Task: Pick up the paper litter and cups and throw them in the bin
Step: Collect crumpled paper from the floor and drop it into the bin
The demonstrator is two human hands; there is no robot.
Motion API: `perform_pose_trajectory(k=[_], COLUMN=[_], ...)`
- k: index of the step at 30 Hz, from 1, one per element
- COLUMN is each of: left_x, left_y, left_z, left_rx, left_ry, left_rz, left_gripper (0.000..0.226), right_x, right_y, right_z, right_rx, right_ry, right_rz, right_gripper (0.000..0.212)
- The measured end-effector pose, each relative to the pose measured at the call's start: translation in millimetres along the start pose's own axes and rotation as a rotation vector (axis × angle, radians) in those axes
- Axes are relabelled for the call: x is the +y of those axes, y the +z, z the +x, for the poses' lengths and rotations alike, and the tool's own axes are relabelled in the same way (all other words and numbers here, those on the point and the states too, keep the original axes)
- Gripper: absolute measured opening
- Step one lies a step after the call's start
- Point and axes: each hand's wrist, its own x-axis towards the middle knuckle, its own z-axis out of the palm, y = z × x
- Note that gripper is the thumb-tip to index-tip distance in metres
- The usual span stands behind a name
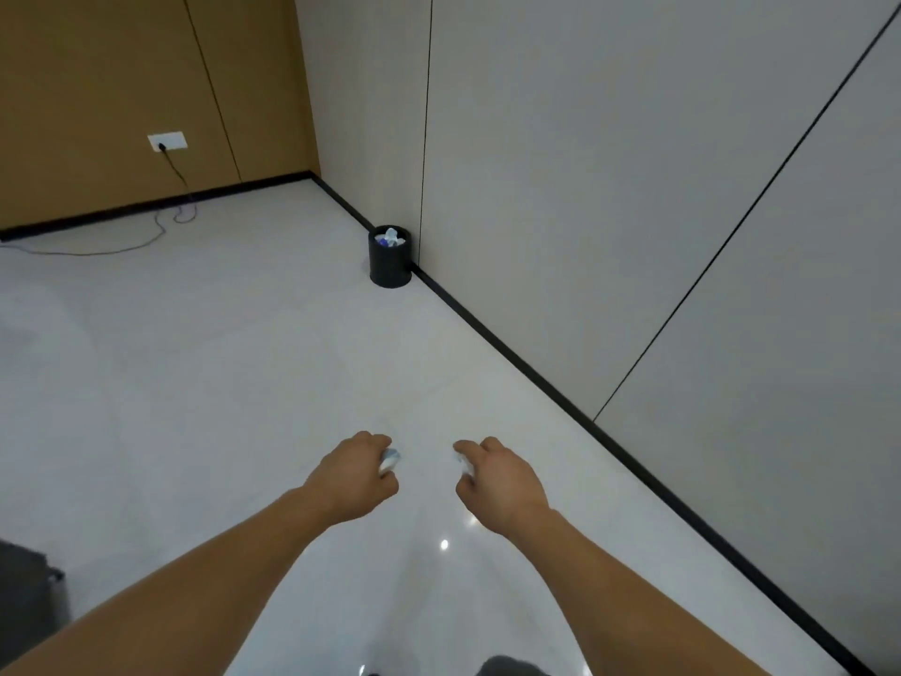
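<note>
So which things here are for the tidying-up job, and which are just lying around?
For the job: left hand gripping a white litter piece; right hand gripping a white scrap; black bin holding binned rubbish.
Just lying about: wall socket; cable plugged into it; dark object at lower left.

We make out only white slivers (390,460) of whatever the left hand (358,473) and right hand (497,475) grip, and the contents of the bin (390,268) are too small to tell.

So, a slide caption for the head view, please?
Left hand and right hand each hold white litter; the black bin stands ahead.
</note>
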Motion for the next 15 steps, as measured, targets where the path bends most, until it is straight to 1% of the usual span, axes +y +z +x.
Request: perform_pose_trajectory(k=[3,7,11,14,15], left_x=[-7.4,-17.3,-22.9,-30.2,-33.4], left_y=[-20.3,-45.6,-81.2,-110.3,-120.3], left_z=[61.6,159.0,249.1,309.3,330.2], left_rx=[-0.016,-0.009,0.046,0.085,0.104], left_ry=[0.009,-0.011,-0.089,-0.128,-0.139], left_rz=[-0.002,0.025,0.023,0.022,0.019], left_gripper=[0.023,0.019,0.019,0.012,0.016], right_x=[3.6,19.3,23.8,18.4,18.1], right_y=[-9.8,-26.5,-54.6,-78.2,-84.7], right_z=[64.1,176.5,293.5,368.0,391.7], right_rx=[-0.037,-0.042,-0.025,-0.032,-0.033], right_ry=[-0.013,-0.044,-0.104,-0.155,-0.171], right_rz=[0.007,0.004,0.028,0.026,0.027], right_gripper=[0.047,0.048,0.047,0.046,0.045])
